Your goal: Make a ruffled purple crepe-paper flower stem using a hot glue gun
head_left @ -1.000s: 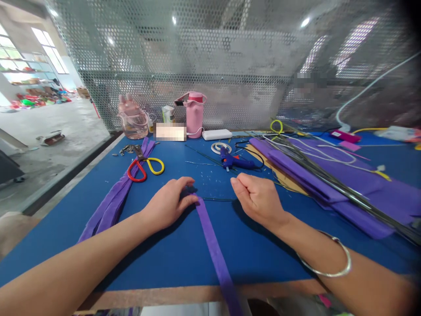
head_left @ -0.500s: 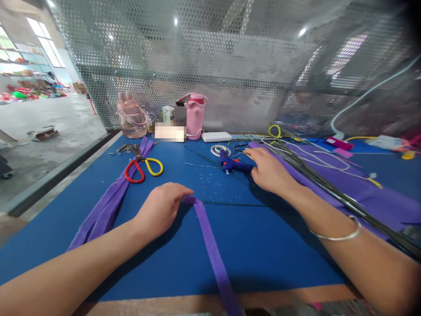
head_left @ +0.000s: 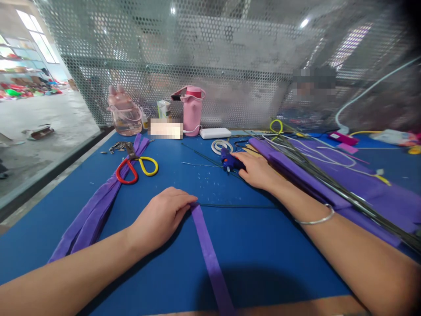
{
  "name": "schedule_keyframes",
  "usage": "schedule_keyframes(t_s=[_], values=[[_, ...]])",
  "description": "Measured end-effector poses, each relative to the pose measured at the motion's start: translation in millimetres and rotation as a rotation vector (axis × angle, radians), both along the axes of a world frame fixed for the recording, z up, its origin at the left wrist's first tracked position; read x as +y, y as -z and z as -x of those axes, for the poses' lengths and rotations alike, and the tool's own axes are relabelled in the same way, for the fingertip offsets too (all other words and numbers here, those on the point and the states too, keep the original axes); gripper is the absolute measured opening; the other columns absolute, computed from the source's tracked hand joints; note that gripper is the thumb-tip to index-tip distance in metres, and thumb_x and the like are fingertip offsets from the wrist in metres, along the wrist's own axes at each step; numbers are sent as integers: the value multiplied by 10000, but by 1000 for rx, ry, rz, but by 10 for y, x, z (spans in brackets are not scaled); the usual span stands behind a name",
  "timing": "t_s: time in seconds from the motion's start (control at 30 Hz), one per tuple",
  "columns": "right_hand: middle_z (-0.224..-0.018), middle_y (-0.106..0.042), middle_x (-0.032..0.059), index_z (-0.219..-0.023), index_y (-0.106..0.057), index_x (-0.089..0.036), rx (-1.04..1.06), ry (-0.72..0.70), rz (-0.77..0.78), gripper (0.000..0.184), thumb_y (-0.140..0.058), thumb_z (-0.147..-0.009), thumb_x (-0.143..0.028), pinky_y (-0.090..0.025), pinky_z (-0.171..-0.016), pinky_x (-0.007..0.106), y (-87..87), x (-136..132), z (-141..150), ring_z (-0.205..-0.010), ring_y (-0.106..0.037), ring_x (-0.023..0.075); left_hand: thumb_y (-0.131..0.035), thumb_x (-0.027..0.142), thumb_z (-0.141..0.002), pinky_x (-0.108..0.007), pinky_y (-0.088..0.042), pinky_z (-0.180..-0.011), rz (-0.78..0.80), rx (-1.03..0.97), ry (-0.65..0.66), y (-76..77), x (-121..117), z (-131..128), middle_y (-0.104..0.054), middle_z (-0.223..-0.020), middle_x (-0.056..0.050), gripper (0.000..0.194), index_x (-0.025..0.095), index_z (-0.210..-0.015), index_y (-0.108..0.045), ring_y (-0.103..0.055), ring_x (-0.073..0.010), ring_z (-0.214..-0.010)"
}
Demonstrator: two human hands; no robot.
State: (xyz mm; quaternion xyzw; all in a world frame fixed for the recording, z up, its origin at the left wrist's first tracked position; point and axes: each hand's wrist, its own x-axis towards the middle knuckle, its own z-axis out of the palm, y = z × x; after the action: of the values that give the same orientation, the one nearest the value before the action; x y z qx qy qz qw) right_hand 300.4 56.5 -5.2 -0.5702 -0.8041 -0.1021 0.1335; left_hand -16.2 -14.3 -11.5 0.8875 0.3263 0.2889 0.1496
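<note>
My left hand [head_left: 164, 215] is closed, thumb and fingers pinching the top end of a purple fabric strip [head_left: 210, 259] against a thin dark green wire [head_left: 240, 206]. From the pinch the strip runs down over the near table edge, while the wire stretches to the right. My right hand [head_left: 255, 169], with a silver bangle on its wrist, is wrapped round the handle of a blue glue gun [head_left: 227, 161], which lies on the blue table [head_left: 263, 245]. Scissors [head_left: 127, 170] with one red and one yellow handle rest on more purple strips [head_left: 95, 215] at the left.
A pink bottle [head_left: 192, 109], a clear jug [head_left: 126, 116] and a white power strip [head_left: 215, 133] stand along the back by a perforated metal screen [head_left: 230, 57]. At the right lie purple fabric [head_left: 371, 188], a bundle of dark wires [head_left: 348, 197] and a white cable [head_left: 329, 158].
My right hand has moved left onto the glue gun's handle and closed round it. My left hand has shifted slightly right along the strip's end, covering the gathered bit. The view has shifted a little.
</note>
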Motion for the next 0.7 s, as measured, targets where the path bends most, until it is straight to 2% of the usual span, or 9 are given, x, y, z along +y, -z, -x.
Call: schedule_keyframes(t_s=[0.13, 0.27, 0.33, 0.4, 0.47, 0.57, 0.63, 0.7], values=[[-1265, -626, 110, -1292, -535, -161, 94, 20, -84, 475, -502, -819, -183, -451, -953, 448, -99, -64, 9, -1139, -585, 299, -503, 144, -917, -285, -505, -819, 1, -2, -18, 2, -3, 2, -720, -987, -28, 235, 191, -1086, -659, -631, -163, -913], [-1031, -711, 100, -1210, -602, -180, 319, 76, -128, 403, -509, -872, -378, -504, -782, 398, -193, -143, 7, -916, -662, 289, -531, 111, -889, -283, -506, -798, 33, 29, -49, -31, -8, -16, -707, -964, -30, 277, 189, -1132, -639, -629, -167, -892], [-943, -716, 91, -1170, -624, -186, 354, 95, -113, 383, -516, -863, -388, -498, -721, 385, -217, -169, 3, -836, -661, 281, -536, 110, -882, -285, -507, -777, 49, 41, -66, -44, -7, -23, -703, -943, -31, 285, 193, -1133, -642, -630, -171, -872], [-947, -712, 85, -1149, -627, -190, 418, 72, -92, 366, -535, -844, -370, -490, -706, 375, -250, -202, -5, -821, -649, 267, -537, 114, -880, -289, -507, -767, 63, 47, -80, -55, -7, -24, -704, -940, -34, 289, 194, -1136, -645, -634, -176, -864], [-961, -711, 79, -1132, -618, -194, 556, 4, 6, 352, -535, -840, -373, -486, -676, 352, -314, -267, -11, -775, -636, 232, -536, 120, -881, -294, -506, -768, 76, 51, -88, -66, -10, -21, -709, -951, -35, 297, 197, -1147, -644, -641, -180, -864], [-888, -713, 64, -1042, -624, -195, 731, -134, 304, 324, -548, -843, -438, -471, -581, 301, -461, -439, 4, -638, -590, 171, -542, 125, -877, -287, -503, -764, 97, 41, -92, -82, -17, -18, -718, -936, -25, 313, 207, -1163, -640, -651, -175, -847], [-860, -711, 55, -1007, -634, -199, 745, -224, 465, 330, -577, -834, -474, -475, -572, 288, -555, -572, 47, -644, -595, 168, -558, 116, -865, -270, -501, -752, 112, 23, -98, -90, -20, -21, -721, -906, -13, 328, 212, -1167, -639, -655, -164, -826], [-892, -712, 50, -1019, -651, -208, 691, -306, 531, 327, -600, -830, -469, -499, -641, 305, -618, -682, 117, -736, -631, 193, -575, 102, -848, -257, -499, -746, 116, 6, -102, -94, -22, -29, -722, -878, -4, 342, 209, -1167, -639, -658, -156, -810]])
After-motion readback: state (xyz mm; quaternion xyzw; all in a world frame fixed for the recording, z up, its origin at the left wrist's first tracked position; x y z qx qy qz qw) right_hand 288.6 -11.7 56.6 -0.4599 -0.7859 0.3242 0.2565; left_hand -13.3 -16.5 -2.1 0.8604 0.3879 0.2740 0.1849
